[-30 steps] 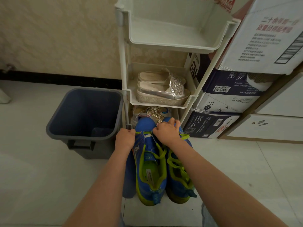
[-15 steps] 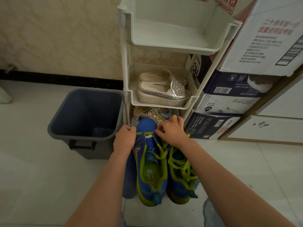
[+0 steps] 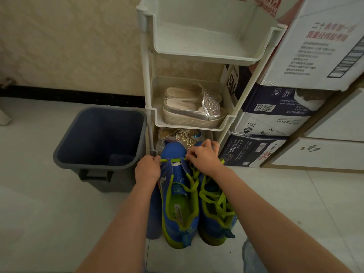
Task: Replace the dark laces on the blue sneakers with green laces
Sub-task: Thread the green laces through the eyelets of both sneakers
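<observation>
I have the blue sneakers [image 3: 173,150] side by side on the floor [image 3: 59,213] before the shoe rack [image 3: 197,60]; my left hand [image 3: 147,170] and right hand [image 3: 203,156] each pinch an end of the green lace [image 3: 175,160], stretched across the toe-end eyelets, probably to even it.

sneakers [image 3: 178,196]: blue, lime-green trim; laces [image 3: 211,196]: green | bin [image 3: 82,134]: grey | rack [image 3: 204,54]: white | sandals [image 3: 195,109]: silver, studded
</observation>
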`<state>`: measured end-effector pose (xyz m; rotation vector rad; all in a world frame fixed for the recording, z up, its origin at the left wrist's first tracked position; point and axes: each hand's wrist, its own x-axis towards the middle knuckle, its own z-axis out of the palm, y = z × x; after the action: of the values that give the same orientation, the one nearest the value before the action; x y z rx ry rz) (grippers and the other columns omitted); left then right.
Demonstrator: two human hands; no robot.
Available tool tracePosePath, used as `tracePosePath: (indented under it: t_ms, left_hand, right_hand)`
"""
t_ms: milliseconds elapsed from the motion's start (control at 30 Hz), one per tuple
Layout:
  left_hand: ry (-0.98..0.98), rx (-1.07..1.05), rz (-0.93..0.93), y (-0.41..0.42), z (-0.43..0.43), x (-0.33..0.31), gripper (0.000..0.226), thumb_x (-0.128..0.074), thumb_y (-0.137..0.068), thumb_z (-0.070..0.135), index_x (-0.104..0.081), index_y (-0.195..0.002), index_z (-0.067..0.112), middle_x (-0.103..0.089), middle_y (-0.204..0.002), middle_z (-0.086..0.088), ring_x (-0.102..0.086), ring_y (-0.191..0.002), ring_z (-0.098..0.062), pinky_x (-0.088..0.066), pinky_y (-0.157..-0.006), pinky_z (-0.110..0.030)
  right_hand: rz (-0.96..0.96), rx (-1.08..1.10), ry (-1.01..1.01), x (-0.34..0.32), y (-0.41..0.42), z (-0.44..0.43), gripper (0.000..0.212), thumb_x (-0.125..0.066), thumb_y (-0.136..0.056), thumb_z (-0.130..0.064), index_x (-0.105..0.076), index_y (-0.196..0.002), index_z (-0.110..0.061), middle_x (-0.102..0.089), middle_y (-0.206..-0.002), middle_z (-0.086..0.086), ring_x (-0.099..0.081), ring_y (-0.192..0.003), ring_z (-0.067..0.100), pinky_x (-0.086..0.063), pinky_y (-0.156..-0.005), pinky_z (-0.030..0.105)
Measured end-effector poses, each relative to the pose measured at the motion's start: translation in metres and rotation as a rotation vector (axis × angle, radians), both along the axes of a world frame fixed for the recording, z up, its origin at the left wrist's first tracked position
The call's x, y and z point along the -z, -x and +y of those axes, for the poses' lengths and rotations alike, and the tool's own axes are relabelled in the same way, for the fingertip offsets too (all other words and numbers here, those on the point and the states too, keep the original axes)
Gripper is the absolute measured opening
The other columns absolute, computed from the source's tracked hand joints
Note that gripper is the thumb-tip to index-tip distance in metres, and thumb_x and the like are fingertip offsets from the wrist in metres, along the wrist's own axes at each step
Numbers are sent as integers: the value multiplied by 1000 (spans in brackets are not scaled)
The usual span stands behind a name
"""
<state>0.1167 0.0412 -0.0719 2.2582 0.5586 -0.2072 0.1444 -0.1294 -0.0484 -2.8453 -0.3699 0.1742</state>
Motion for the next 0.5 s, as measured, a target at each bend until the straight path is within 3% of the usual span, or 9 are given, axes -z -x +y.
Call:
tracePosePath:
  t_ms: [133,233,333,500]
  left_hand:
    - [23,-30,4,-3,2,4,37,-39,-101,26,-63,-108,-2,-64,-108,-18,-57,-102,-33,-32,-74,-30]
    - [139,-38,14,-6,7,8,34,-42,-100,24,-63,-100,-2,-67,-104,-18,-61,-99,-33,-43,-81,-35]
    - [201,-49,38,-11,13,14,37,-40,-100,25,-62,-102,-5,-67,-104,-21,-61,-98,-35,-46,-91,-43]
    - [256,-64,71,-14,16,21,38,-38,-100,25,-61,-106,-5,-66,-106,-21,-61,-99,-36,-46,-93,-47]
  right_hand:
    - [-12,-60,87,-1,2,2,33,-39,-100,-38,-63,-111,-19,-59,-113,9,-24,-131,26,-2,-109,41]
    - [13,-78,49,-7,-1,-4,27,-50,-94,-42,-61,-109,-23,-59,-109,6,-25,-129,23,-1,-110,39]
    - [-22,-68,35,-13,-7,-12,21,-60,-85,-32,-62,-105,-27,-58,-103,1,-30,-123,23,0,-107,34]
    - [14,1,-50,-13,-4,-16,16,-58,-91,-36,-69,-96,-26,-56,-93,-5,-32,-120,19,-3,-101,31]
